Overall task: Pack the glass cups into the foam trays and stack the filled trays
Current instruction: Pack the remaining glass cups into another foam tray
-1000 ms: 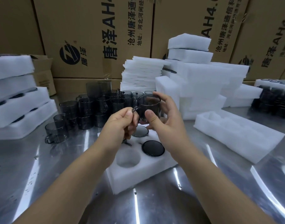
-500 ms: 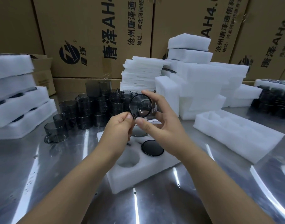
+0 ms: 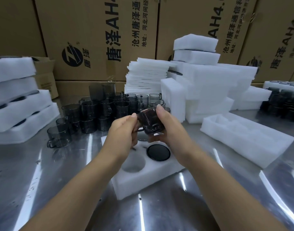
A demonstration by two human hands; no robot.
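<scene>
One smoky grey glass cup [image 3: 149,122] hangs above the white foam tray [image 3: 142,182], left hand [image 3: 123,132] pinching its handle side, right hand [image 3: 171,130] wrapped round its wall. Probably light, slick, breakable.

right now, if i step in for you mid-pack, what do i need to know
Left hand holds the smoked glass cup at its handle side; right hand grips its body, above the foam tray.
Done: at least one pocket holds a cup; filled trays stacked at left.
Left: seat this cup, fill the empty pocket from the loose cups, then stack the tray.
</scene>
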